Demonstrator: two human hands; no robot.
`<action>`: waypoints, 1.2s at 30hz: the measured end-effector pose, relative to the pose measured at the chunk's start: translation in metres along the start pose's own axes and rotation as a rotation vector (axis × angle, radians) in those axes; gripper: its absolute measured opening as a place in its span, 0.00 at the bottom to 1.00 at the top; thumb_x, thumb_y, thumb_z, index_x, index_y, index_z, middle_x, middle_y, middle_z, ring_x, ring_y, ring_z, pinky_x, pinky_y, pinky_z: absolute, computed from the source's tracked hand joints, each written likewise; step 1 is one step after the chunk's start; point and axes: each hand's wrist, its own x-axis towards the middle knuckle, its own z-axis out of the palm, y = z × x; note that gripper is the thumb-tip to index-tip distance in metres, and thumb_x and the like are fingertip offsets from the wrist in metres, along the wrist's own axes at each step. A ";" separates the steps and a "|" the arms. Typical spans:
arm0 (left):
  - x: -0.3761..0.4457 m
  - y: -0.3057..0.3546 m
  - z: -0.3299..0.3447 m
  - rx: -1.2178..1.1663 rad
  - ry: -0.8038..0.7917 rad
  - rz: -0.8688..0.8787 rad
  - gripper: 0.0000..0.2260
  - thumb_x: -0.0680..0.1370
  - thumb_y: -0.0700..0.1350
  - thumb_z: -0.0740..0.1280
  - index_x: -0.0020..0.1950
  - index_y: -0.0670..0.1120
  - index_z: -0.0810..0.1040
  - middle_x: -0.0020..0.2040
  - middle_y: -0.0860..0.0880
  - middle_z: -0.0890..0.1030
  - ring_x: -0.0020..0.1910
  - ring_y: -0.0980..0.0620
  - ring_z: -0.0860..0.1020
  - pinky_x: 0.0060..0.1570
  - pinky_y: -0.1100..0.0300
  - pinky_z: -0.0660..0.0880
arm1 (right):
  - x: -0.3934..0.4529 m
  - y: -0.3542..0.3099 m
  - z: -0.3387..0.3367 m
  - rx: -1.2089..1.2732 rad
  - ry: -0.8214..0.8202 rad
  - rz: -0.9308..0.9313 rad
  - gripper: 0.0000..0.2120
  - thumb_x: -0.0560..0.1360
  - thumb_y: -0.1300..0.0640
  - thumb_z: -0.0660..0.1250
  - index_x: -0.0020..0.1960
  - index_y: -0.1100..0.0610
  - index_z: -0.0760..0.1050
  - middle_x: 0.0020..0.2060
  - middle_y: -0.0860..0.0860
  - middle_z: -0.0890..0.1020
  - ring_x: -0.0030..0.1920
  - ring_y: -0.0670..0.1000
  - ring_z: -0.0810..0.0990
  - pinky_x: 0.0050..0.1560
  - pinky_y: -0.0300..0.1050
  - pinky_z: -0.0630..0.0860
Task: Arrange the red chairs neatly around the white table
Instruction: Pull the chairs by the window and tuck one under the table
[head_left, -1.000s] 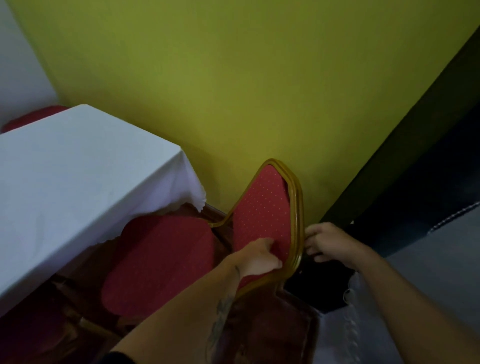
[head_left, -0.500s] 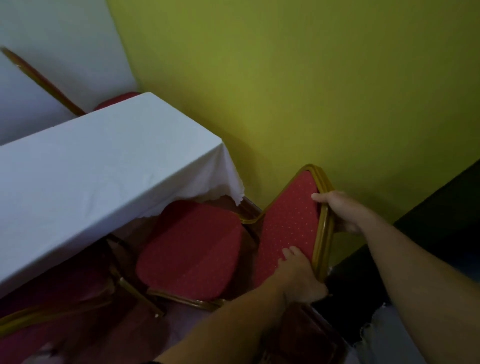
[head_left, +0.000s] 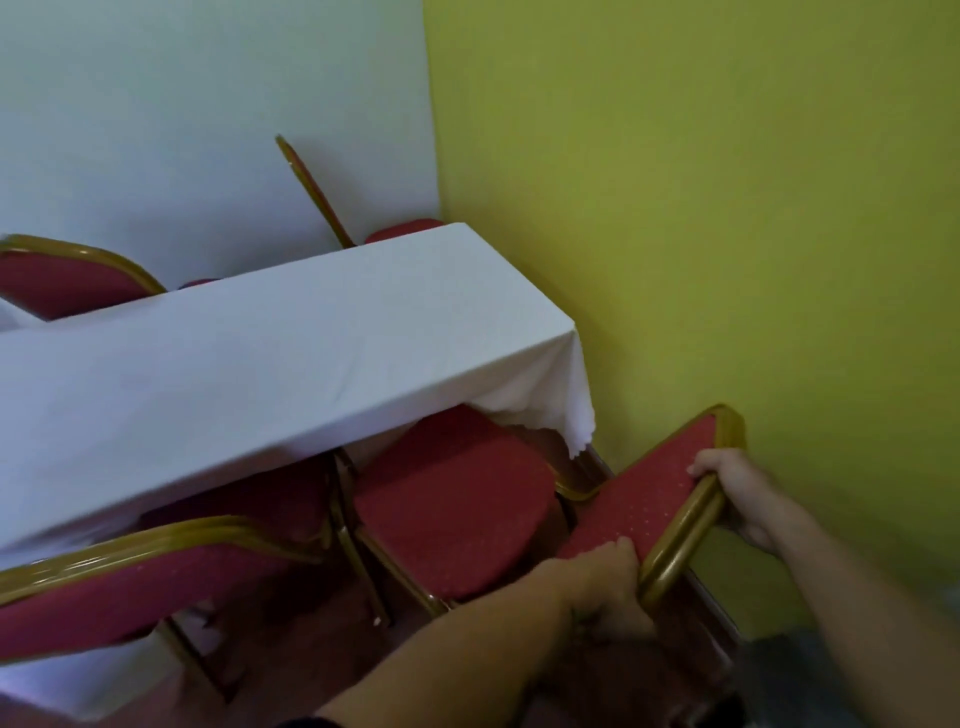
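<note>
Head view: both hands clasp the backrest of a red chair (head_left: 649, 499) at the near right, left hand (head_left: 608, 582) low, right hand (head_left: 737, 493) higher; its seat sits half under the white bench (head_left: 234, 364).

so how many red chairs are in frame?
4, maybe 5: the gold-framed red chair held by both hands, one beside it, one far left, one far corner. A red sliver at the table's far edge may be another.
</note>
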 end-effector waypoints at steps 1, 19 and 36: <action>-0.005 -0.007 -0.003 0.003 -0.001 0.006 0.40 0.73 0.48 0.75 0.78 0.40 0.58 0.72 0.38 0.71 0.68 0.38 0.73 0.67 0.47 0.73 | -0.003 0.000 0.008 0.008 0.010 -0.007 0.07 0.72 0.62 0.64 0.36 0.58 0.71 0.29 0.55 0.72 0.30 0.54 0.72 0.33 0.46 0.72; -0.118 -0.169 -0.072 -0.044 0.136 -0.060 0.35 0.75 0.35 0.62 0.80 0.57 0.63 0.66 0.44 0.77 0.57 0.44 0.78 0.54 0.50 0.79 | -0.070 -0.001 0.205 0.364 0.063 0.001 0.02 0.71 0.64 0.66 0.44 0.62 0.74 0.36 0.58 0.76 0.36 0.57 0.78 0.45 0.61 0.81; -0.106 -0.249 -0.120 -0.155 0.431 -0.177 0.23 0.76 0.36 0.63 0.69 0.53 0.77 0.54 0.48 0.79 0.52 0.46 0.79 0.56 0.50 0.79 | -0.043 -0.040 0.292 0.436 -0.029 0.012 0.19 0.77 0.54 0.70 0.61 0.66 0.71 0.50 0.62 0.79 0.44 0.58 0.82 0.42 0.59 0.83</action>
